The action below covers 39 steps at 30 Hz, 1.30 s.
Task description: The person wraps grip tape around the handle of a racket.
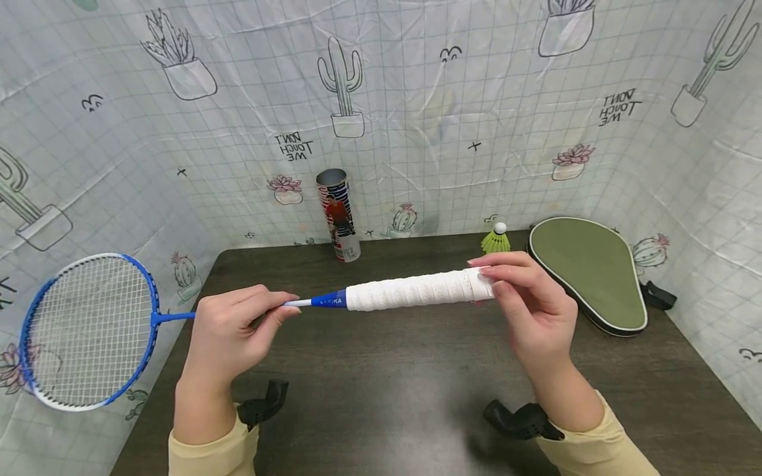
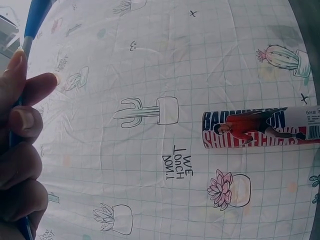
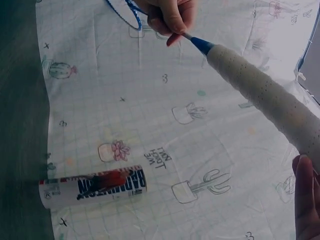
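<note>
A blue and white badminton racket (image 1: 329, 300) is held sideways above the table, its strung head out to the left. My left hand (image 1: 238, 327) grips the shaft, thumb and forefinger pinching it close to the blue cone. White perforated wrap (image 1: 417, 291) covers the handle in overlapping turns. At the handle's butt end, my right hand (image 1: 536, 311) pinches the wrap between thumb and fingers. The right wrist view shows the wrapped handle (image 3: 265, 95) running up to the left hand (image 3: 172, 17). In the left wrist view, curled fingers (image 2: 25, 160) surround the shaft.
A shuttlecock tube (image 1: 339, 215) stands at the table's back edge. Behind the right hand sits a yellow shuttlecock (image 1: 497, 239). An olive paddle-shaped case (image 1: 586, 271) lies at the right on the dark table (image 1: 381, 390). A printed curtain (image 1: 393, 172) encloses the back and sides.
</note>
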Available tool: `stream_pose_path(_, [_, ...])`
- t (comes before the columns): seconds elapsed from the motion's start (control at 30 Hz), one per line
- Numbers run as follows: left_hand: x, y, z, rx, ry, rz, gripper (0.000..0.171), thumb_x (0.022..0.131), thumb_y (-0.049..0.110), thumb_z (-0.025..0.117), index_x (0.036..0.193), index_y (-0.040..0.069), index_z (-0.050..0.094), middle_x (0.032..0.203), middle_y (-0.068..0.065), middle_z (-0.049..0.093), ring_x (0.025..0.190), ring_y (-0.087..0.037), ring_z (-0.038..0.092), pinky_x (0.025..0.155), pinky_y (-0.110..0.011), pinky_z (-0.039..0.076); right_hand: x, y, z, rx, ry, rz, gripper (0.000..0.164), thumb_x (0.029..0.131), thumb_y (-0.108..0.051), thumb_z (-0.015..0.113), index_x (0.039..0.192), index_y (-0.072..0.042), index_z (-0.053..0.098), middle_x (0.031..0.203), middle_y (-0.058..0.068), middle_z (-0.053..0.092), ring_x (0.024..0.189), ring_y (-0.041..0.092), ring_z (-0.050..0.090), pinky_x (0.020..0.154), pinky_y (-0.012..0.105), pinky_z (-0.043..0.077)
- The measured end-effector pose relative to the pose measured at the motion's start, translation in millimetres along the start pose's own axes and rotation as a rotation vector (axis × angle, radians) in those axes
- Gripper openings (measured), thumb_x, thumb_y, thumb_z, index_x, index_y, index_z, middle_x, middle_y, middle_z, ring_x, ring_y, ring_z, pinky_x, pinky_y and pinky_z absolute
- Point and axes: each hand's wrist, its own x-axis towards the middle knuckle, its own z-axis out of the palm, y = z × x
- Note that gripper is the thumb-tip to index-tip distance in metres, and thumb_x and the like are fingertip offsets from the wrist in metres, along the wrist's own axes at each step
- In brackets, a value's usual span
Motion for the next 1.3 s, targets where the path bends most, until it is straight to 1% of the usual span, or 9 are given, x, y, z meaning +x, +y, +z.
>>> stream_pose_path(0.2, [-1.7, 1.1, -0.8, -0.019, -0.022, -0.031, 0.037, 0.101, 0.043, 0.066, 0.089, 0.011, 0.081, 0.065, 0.010, 0.061, 0.051, 0.001, 0.038, 0.048, -0.012, 0.028, 4.2, -2.0, -0.1, -0.026, -0.066, -0.081, 0.009, 0.085, 0.018, 0.066, 0.089, 0.026, 0.064, 0.106, 0.030, 0.069, 0.098, 0.031, 0.070, 0.072, 0.021, 0.058])
stream_pose_path(0.33, [-3.5, 0.6, -0.9, -0.043, -0.071, -0.065, 0.033, 0.100, 0.040, 0.067, 0.090, 0.011, 0.080, 0.069, 0.009, 0.065, 0.053, 0.000, 0.041, 0.049, -0.013, 0.031, 6.4, -3.6, -1.2, -0.132, -0.134, -0.124, 0.020, 0.087, 0.009, 0.074, 0.094, 0.025, 0.065, 0.108, 0.031, 0.069, 0.103, 0.029, 0.069, 0.080, 0.020, 0.057])
stream_pose_path(0.5, [-6.0, 0.1, -0.8, -0.035, -0.132, -0.094, 0.008, 0.091, 0.022, 0.081, 0.090, 0.014, 0.079, 0.074, 0.010, 0.069, 0.055, 0.000, 0.044, 0.051, -0.016, 0.035, 5.8, -5.3, -4.3, -0.434, -0.216, -0.243, 0.034, 0.093, -0.013, 0.078, 0.099, 0.019, 0.067, 0.105, 0.030, 0.070, 0.102, 0.024, 0.070, 0.087, 0.015, 0.053])
stream_pose_path(0.63, [-8.7, 0.4, -0.6, -0.021, -0.178, -0.110, 0.011, 0.082, 0.012, 0.086, 0.088, 0.018, 0.078, 0.074, 0.014, 0.067, 0.055, 0.002, 0.042, 0.052, -0.017, 0.034, 2.6, -6.3, -9.0, -0.679, -0.274, -0.358, 0.032, 0.099, -0.020, 0.071, 0.098, 0.012, 0.071, 0.098, 0.026, 0.070, 0.088, 0.029, 0.069, 0.091, 0.014, 0.050])
stream_pose_path(0.87, [-12.1, 4.2, 5.0, 0.000, -0.287, -0.152, 0.012, 0.084, 0.016, 0.085, 0.085, 0.023, 0.076, 0.071, 0.019, 0.061, 0.055, 0.005, 0.038, 0.054, -0.017, 0.036, -4.7, -10.5, -22.7, -0.879, -0.393, -0.480, 0.029, 0.103, -0.019, 0.064, 0.096, 0.007, 0.074, 0.090, 0.018, 0.072, 0.072, 0.027, 0.067, 0.070, 0.028, 0.053])
stream_pose_path(0.97, [-14.4, 8.0, 9.3, 0.020, -0.340, -0.175, 0.009, 0.087, 0.022, 0.084, 0.086, 0.025, 0.076, 0.071, 0.021, 0.062, 0.055, 0.006, 0.040, 0.054, -0.018, 0.039, -9.4, -12.3, -37.2, -0.863, -0.489, -0.363, 0.033, 0.104, -0.027, 0.064, 0.099, 0.003, 0.076, 0.090, 0.011, 0.072, 0.074, 0.019, 0.067, 0.071, 0.023, 0.053])
stream_pose_path(1.03, [-18.2, 9.9, 11.3, 0.043, -0.370, -0.188, 0.009, 0.086, 0.025, 0.085, 0.088, 0.025, 0.076, 0.074, 0.022, 0.063, 0.057, 0.006, 0.042, 0.055, -0.019, 0.041, -13.2, -14.1, -50.2, -0.832, -0.576, -0.201, 0.031, 0.101, -0.031, 0.068, 0.103, -0.001, 0.077, 0.093, 0.003, 0.071, 0.077, 0.011, 0.064, 0.074, 0.016, 0.050])
stream_pose_path(1.17, [-32.2, 9.7, 12.7, 0.126, -0.424, -0.209, 0.015, 0.085, 0.024, 0.087, 0.093, 0.025, 0.074, 0.081, 0.021, 0.064, 0.062, 0.005, 0.047, 0.057, -0.020, 0.045, -22.0, -18.2, -80.0, -0.789, -0.691, 0.235, 0.022, 0.088, -0.018, 0.083, 0.109, -0.016, 0.077, 0.094, -0.010, 0.068, 0.080, 0.000, 0.061, 0.073, 0.011, 0.048])
stream_pose_path(1.3, [-54.8, 4.1, 11.8, 0.214, -0.480, -0.241, 0.021, 0.084, 0.014, 0.087, 0.094, 0.024, 0.071, 0.086, 0.018, 0.064, 0.065, 0.003, 0.049, 0.057, -0.021, 0.047, -33.0, -17.5, -110.2, -0.736, -0.674, 0.714, 0.025, 0.085, -0.012, 0.084, 0.109, -0.018, 0.076, 0.091, -0.010, 0.071, 0.080, 0.003, 0.067, 0.071, 0.018, 0.053])
